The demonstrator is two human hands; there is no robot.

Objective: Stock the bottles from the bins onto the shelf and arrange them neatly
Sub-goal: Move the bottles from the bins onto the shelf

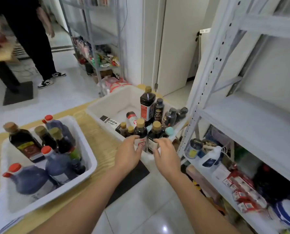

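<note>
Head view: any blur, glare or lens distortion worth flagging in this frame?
Head view: wide-angle bending bows the shelf upright; a small glare spot sits on the floor tile; the bottles in the left bin and the items at the frame edges look soft; both hands stay reasonably sharp.

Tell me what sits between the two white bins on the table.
In the head view, only bare wood-grain table top lies between the left bin and the right bin; no bottle stands in that strip.
</note>
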